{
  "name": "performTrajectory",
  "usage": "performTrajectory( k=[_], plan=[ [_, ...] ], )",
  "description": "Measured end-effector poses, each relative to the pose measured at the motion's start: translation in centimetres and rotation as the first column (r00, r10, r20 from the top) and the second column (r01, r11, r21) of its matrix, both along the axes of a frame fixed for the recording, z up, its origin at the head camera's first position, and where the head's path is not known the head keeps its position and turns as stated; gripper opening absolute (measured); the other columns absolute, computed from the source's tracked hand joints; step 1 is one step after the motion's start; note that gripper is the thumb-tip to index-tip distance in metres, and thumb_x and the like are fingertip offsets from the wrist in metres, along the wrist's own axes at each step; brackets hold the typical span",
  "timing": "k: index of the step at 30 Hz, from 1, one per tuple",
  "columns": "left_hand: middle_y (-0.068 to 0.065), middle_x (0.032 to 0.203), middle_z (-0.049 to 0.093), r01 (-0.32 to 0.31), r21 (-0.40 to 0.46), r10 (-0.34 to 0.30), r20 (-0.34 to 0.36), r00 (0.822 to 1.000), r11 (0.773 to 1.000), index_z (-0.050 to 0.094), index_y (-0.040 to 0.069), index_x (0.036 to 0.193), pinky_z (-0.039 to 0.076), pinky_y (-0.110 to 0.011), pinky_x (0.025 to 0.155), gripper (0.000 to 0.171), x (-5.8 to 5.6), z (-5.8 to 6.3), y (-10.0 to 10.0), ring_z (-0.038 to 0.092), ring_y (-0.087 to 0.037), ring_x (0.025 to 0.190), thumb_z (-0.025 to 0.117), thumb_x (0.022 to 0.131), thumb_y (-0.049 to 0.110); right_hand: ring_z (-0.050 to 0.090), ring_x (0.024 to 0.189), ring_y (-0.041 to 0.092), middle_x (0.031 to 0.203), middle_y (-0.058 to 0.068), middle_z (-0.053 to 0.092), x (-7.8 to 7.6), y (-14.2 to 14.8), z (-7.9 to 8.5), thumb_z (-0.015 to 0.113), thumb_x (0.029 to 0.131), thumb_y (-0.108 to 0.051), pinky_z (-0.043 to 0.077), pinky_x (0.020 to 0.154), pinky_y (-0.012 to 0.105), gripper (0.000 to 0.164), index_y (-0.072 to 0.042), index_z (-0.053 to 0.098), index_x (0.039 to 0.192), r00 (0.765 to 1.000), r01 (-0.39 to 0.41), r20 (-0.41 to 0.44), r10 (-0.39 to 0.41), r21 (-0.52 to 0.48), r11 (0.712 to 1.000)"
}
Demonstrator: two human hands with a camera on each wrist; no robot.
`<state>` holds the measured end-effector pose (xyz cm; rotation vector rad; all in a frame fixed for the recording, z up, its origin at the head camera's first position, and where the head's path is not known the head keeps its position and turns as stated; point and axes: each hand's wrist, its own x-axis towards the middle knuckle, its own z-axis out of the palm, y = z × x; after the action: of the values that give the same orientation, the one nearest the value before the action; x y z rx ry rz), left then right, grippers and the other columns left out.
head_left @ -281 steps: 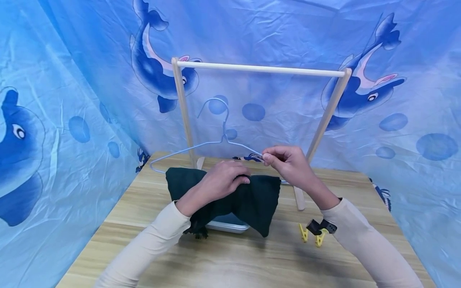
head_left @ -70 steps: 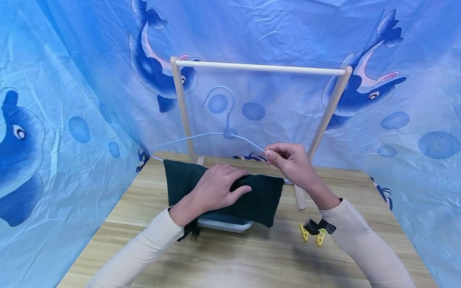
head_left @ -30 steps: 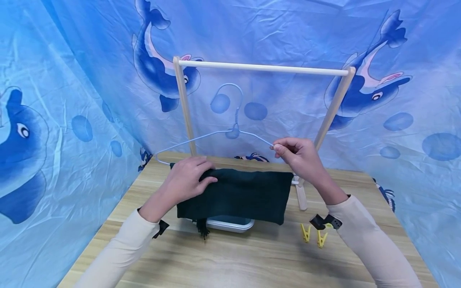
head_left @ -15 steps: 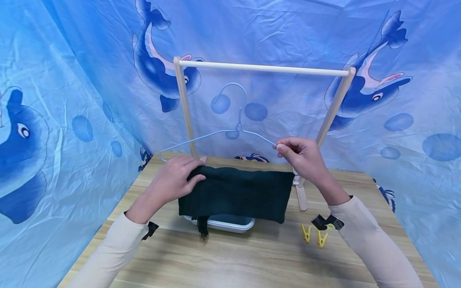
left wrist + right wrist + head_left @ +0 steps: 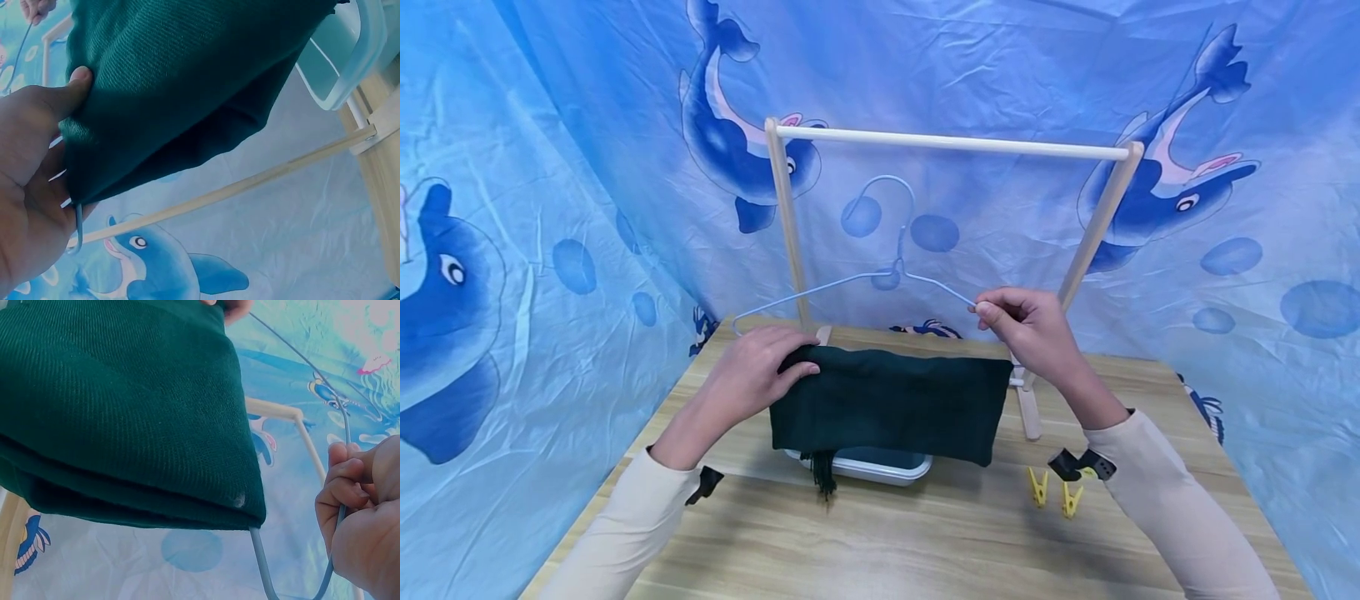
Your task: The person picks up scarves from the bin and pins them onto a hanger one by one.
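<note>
A dark green scarf (image 5: pixel 891 404) with a black fringe hangs folded over the lower bar of a light blue wire hanger (image 5: pixel 850 279). My left hand (image 5: pixel 748 371) holds the scarf's top edge at its left end, thumb in front and fingers behind. In the left wrist view the hanger's bent end pokes out below the fingers (image 5: pixel 53 219). My right hand (image 5: pixel 1026 329) grips the hanger's right shoulder; its curled fingers (image 5: pixel 340 494) wrap the wire in the right wrist view. Cloth hides most of the lower bar. The hanger's hook points up, in front of the rack.
A wooden rack with a white rail (image 5: pixel 955 143) stands behind the hanger. Below the scarf sits a white tray (image 5: pixel 880 473), partly covered by it. Two yellow clothespins (image 5: pixel 1037 486) lie on the wooden table (image 5: pixel 880 554) at the right. A blue dolphin-print curtain surrounds the table.
The bunched scarf now lies flatter and straighter along the bar. My left hand has slid from its middle to the left end. The hanger has shifted right and slightly up with my right hand.
</note>
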<state>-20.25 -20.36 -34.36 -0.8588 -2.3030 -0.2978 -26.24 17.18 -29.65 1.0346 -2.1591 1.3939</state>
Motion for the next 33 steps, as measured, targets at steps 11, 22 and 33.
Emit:
performTrajectory(
  k=[11, 22, 33],
  plan=[
    [-0.009, 0.104, 0.075, 0.049, 0.277, -0.025, -0.089, 0.996, 0.96, 0.072, 0.003, 0.113, 0.058, -0.039, 0.078, 0.031, 1.2, 0.8, -0.2, 0.072, -0.023, 0.092, 0.082, 0.084, 0.006, 0.044, 0.048, 0.013, 0.072, 0.001, 0.065, -0.4, 0.1, -0.2, 0.062, 0.099, 0.002, 0.037, 0.046, 0.025, 0.015, 0.002, 0.077, 0.096, 1.0, -0.016, 0.0, 0.016, 0.008, 1.0],
    [-0.015, 0.108, 0.074, 0.075, 0.462, 0.0, -0.161, 0.987, 0.884, 0.076, 0.003, 0.114, 0.046, -0.031, 0.088, 0.038, 0.4, 3.4, -1.2, 0.065, -0.031, 0.1, 0.085, 0.077, 0.001, 0.044, 0.049, 0.013, 0.072, 0.002, 0.065, -0.6, 0.2, -0.3, 0.062, 0.1, 0.001, 0.036, 0.046, 0.026, 0.015, 0.003, 0.076, 0.096, 1.0, -0.005, 0.009, 0.005, 0.013, 1.0],
    [-0.008, 0.122, 0.072, -0.051, 0.42, -0.018, 0.158, 0.987, 0.906, 0.075, 0.012, 0.123, 0.049, -0.053, 0.094, 0.035, -1.0, 4.3, -2.3, 0.062, -0.028, 0.118, 0.081, 0.089, 0.014, 0.047, 0.05, 0.014, 0.073, -0.003, 0.065, -0.7, 0.1, -0.3, 0.062, 0.1, 0.0, 0.037, 0.046, 0.025, 0.015, 0.002, 0.077, 0.098, 1.0, 0.006, 0.017, -0.007, 0.024, 1.0]
  ],
)
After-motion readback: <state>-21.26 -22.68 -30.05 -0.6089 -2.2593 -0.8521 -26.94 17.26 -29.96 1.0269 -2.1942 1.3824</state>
